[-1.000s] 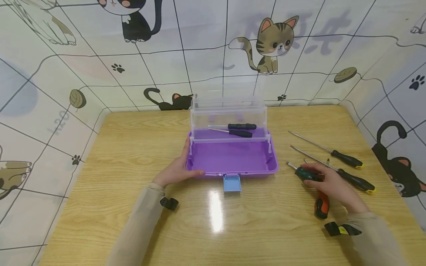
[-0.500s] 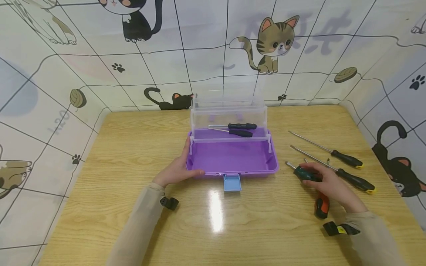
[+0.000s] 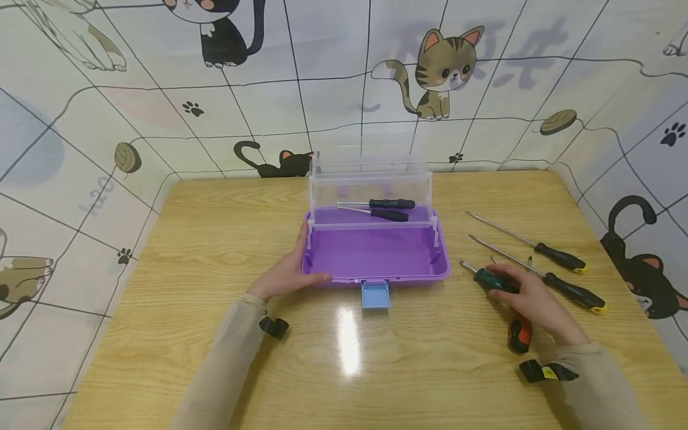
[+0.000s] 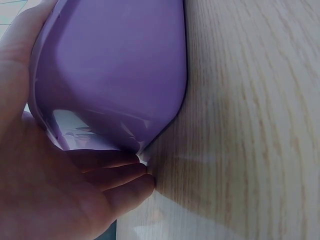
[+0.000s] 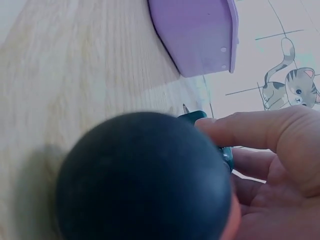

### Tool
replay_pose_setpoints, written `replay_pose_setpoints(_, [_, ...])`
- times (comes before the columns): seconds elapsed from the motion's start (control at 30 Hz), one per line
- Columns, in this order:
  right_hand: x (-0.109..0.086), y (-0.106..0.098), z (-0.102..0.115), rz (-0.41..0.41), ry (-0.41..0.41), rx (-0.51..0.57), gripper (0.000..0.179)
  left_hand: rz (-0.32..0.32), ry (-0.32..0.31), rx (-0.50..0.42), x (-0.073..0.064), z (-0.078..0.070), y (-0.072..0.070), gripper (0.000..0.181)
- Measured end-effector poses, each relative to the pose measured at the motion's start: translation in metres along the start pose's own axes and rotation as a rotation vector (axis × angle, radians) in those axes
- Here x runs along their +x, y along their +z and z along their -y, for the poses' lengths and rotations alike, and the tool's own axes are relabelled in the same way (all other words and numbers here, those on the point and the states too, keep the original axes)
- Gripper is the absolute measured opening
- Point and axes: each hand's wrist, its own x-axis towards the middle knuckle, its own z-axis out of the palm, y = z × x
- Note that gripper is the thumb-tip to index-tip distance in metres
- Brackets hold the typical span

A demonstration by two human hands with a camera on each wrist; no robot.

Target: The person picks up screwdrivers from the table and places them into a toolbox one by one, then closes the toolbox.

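Observation:
A purple toolbox stands open on the table, its clear lid raised and blue latch hanging down in front. My left hand grips its left end, thumb along the front edge; in the left wrist view, fingers bend round the purple wall. Two thin black-handled screwdrivers lie in the upper clear tray. To the right, my right hand pinches a short screwdriver by its green handle. Under this hand lies a red-and-black handle, whose dark rounded end fills the right wrist view.
Two long screwdrivers with black-and-yellow handles lie right of the toolbox. A small tip shows between them. The wooden table meets a cat-printed covering at the back and sides.
My right hand has shifted very slightly left, and the green-handled screwdriver with it. My left hand keeps its hold on the toolbox.

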Motion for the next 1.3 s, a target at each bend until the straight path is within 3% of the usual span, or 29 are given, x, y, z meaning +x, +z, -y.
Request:
replay_pose_setpoints(0.3, [-0.001,0.000,-0.001,-0.042,0.032,0.050,0.049,0.006,-0.007,0.001,-0.001,-0.001,0.000,0.127])
replay_pose_setpoints(0.57, [0.000,-0.006,0.008,-0.028,0.085,0.164,0.052,0.004,-0.003,-0.005,0.000,0.002,0.000,0.128])
replay_pose_setpoints(0.9, [0.008,-0.007,0.021,-0.032,0.106,0.139,0.053,-0.001,-0.011,-0.019,0.000,0.003,0.000,0.128])
replay_pose_setpoints(1.07, [0.011,-0.007,0.026,-0.042,0.131,0.188,0.056,0.001,-0.015,0.003,0.000,0.003,0.001,0.127])
replay_pose_setpoints(1.3, [0.015,-0.010,0.032,-0.077,0.070,0.221,0.050,0.001,-0.034,0.003,0.000,0.003,0.000,0.128])
